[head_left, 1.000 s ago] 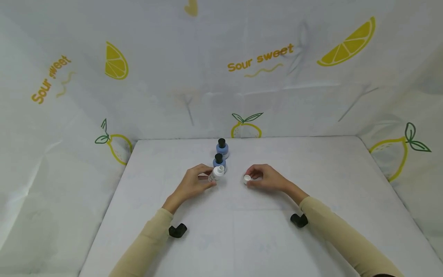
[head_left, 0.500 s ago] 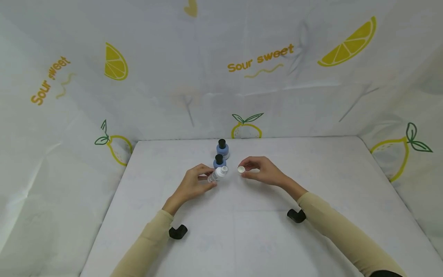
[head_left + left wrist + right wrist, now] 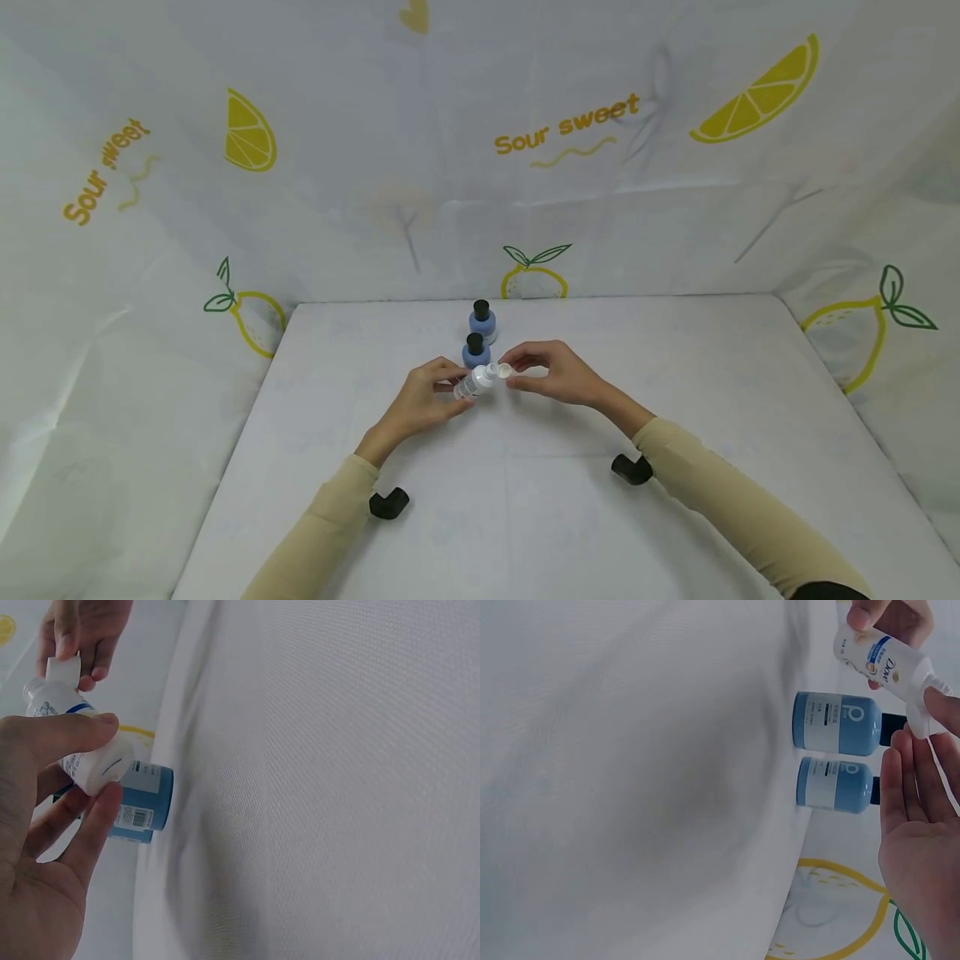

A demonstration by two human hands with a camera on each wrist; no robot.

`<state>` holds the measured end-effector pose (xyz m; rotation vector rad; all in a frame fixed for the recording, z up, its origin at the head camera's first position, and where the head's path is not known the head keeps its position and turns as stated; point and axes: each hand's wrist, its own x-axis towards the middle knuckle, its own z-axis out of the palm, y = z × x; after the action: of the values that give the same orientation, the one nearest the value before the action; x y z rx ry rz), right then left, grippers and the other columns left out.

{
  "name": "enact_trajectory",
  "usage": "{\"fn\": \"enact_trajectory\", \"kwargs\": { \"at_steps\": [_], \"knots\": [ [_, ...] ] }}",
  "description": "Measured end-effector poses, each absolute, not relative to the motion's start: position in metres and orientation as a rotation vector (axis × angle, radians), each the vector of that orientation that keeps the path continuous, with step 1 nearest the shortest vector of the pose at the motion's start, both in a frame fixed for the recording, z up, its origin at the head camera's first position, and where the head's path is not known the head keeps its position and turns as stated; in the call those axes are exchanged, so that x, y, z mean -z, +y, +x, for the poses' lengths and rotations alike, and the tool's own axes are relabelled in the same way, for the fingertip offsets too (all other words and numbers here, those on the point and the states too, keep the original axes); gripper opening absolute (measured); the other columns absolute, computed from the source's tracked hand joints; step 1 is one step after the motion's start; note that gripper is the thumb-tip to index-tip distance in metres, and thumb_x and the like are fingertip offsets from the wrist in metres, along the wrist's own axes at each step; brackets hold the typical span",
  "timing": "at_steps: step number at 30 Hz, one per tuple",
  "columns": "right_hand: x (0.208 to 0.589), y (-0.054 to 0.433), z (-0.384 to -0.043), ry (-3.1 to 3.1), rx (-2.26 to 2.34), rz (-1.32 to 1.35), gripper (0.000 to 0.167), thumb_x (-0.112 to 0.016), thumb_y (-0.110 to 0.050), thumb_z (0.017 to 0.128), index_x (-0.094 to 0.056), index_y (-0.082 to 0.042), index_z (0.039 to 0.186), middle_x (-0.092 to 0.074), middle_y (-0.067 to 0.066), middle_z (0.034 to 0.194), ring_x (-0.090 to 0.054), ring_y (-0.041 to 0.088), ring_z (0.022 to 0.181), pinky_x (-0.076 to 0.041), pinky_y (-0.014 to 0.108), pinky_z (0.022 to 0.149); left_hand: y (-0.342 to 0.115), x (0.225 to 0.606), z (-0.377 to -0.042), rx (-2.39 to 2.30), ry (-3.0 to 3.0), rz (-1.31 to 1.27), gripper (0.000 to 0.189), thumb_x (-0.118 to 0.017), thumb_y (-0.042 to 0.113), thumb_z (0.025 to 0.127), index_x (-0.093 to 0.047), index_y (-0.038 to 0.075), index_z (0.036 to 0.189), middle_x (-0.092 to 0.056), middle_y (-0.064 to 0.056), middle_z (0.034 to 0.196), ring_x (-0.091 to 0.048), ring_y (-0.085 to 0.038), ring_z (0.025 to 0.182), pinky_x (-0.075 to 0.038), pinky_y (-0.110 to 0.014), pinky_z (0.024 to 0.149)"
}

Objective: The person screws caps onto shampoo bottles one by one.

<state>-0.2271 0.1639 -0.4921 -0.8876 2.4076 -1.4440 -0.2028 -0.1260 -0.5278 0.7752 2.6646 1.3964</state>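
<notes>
My left hand [image 3: 426, 397] grips a small white Dove bottle [image 3: 885, 663] by its body, thumb on one side and fingers on the other. The bottle is uncapped and leans to the right, its neck toward my right hand [image 3: 558, 374]. Between thumb and fingertips that hand pinches a white cap [image 3: 504, 371], hollow side facing the bottle, right at the bottle's mouth. In the left wrist view the cap [image 3: 64, 671] overlaps the neck. Just behind the white bottle stands a blue bottle [image 3: 476, 354] with a black cap.
A second blue bottle [image 3: 482, 323] with a black cap stands farther back, near the table's rear edge. Black wrist-camera mounts [image 3: 389, 503] stick out from both sleeves. A white sheet with lemon prints [image 3: 534, 283] rises behind the white table [image 3: 712, 375].
My right hand has moved left with the cap, bringing it up to the bottle's mouth. The white bottle has tipped further to the right in my left hand.
</notes>
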Motion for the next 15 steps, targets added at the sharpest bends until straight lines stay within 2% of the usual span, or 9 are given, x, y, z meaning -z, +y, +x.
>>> {"fn": "enact_trajectory", "kwargs": {
  "at_steps": [8,15],
  "knots": [
    [0.4905,0.1616,-0.2231,2.426,1.472,-0.917,0.033,-0.085,-0.012,0.095,-0.076,-0.007,0.127,-0.079,0.009,0.127,-0.074,0.024,0.112,-0.063,0.047,0.109,-0.1254,0.5304,-0.2016,-1.421,2.656,0.787,0.041,-0.091,0.006,0.085,-0.079,-0.001,0.123,-0.075,-0.011,0.114,-0.073,-0.024,0.106,-0.07,-0.035,0.094],
    [0.4895,0.1545,-0.2222,2.416,1.566,-0.901,0.034,-0.084,-0.007,0.094,-0.074,-0.001,0.126,-0.078,0.013,0.125,-0.075,0.028,0.111,-0.064,0.047,0.109,-0.1241,0.5332,-0.2006,-1.406,2.644,0.819,0.04,-0.092,0.007,0.086,-0.079,-0.002,0.123,-0.076,-0.011,0.114,-0.074,-0.025,0.106,-0.07,-0.034,0.093]
  ]
}}
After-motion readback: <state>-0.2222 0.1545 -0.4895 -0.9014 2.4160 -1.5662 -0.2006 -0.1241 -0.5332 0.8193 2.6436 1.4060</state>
